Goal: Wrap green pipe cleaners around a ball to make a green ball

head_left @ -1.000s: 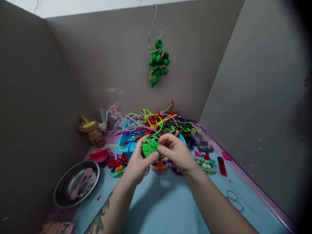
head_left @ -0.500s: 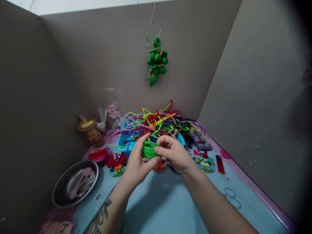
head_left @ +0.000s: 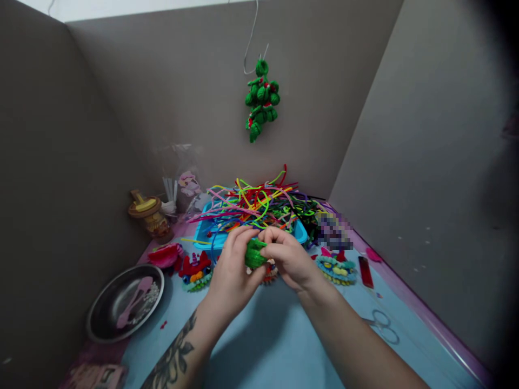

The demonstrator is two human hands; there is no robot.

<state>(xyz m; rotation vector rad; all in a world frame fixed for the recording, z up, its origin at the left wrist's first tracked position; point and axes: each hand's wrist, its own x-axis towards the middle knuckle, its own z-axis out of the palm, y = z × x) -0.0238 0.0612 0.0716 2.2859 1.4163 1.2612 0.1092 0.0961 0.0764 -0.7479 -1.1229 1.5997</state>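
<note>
Above the blue mat [head_left: 290,340], a green piece [head_left: 254,255] is held up in both hands.
It is cupped by the left hand [head_left: 233,265] on its left side and pinched at its right edge by the right hand [head_left: 291,260]. On the far side, the tray [head_left: 301,233] is heaped with colored stems [head_left: 253,202]; to the left a bowl [head_left: 107,313] is set, to the near right scissors [head_left: 381,326] are laid.

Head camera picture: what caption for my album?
Left hand and right hand holding a green bundle above a blue tabletop.
</note>
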